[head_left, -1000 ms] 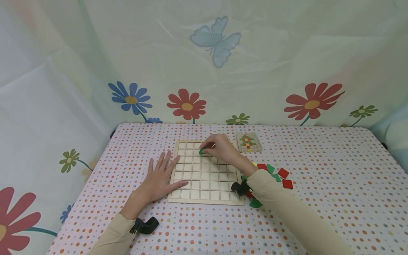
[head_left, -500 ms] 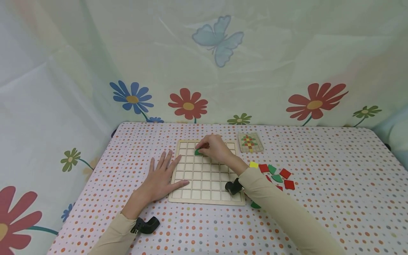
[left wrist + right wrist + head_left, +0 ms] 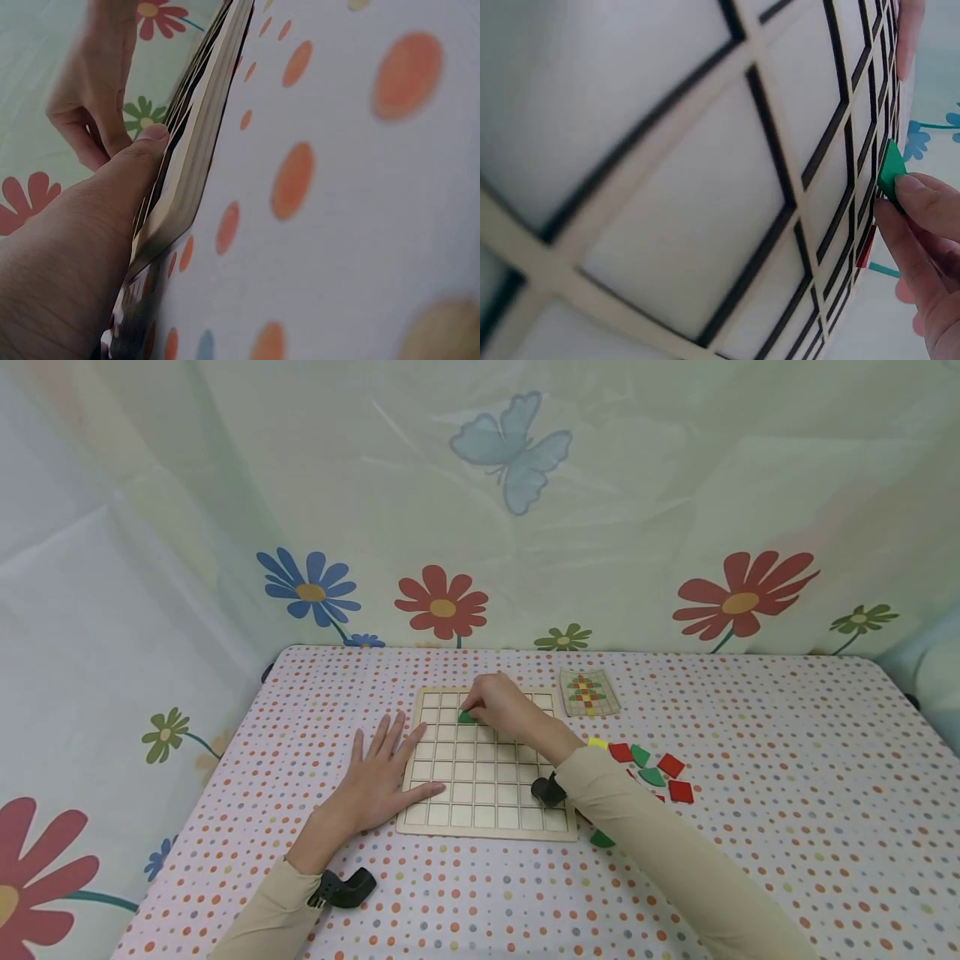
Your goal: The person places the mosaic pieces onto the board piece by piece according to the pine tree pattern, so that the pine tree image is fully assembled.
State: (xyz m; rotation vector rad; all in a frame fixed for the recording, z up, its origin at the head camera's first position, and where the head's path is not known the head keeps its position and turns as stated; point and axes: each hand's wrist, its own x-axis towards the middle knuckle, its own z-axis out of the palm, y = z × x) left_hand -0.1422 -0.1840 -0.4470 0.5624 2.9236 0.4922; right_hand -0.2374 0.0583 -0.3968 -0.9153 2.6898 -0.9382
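My right hand [image 3: 504, 704] pinches a green quarter-round tile [image 3: 892, 169] between thumb and fingertips. It holds the tile low over a cell in the upper part of the wooden grid board [image 3: 450, 837], left of the middle. In the right wrist view, a bit of a red tile [image 3: 865, 247] shows at the board just below the fingers. My left hand [image 3: 372, 787] lies flat with fingers spread at the board's left side, its thumb [image 3: 154, 133] over the board's edge. Most of the visible cells show bare wood.
Right of the board lie loose tiles: several red tiles [image 3: 681, 791], green curved tiles [image 3: 652, 776] and a yellow tile [image 3: 597, 743], partly behind the right sleeve [image 3: 637, 827]. A pattern card [image 3: 589, 693] with a tree design lies beyond the board's upper right corner. Dotted cloth [image 3: 465, 902] covers the table.
My right hand has moved a little left with the green tile, which has gone from tilted to flatter over the cell. My left hand has stayed in place.
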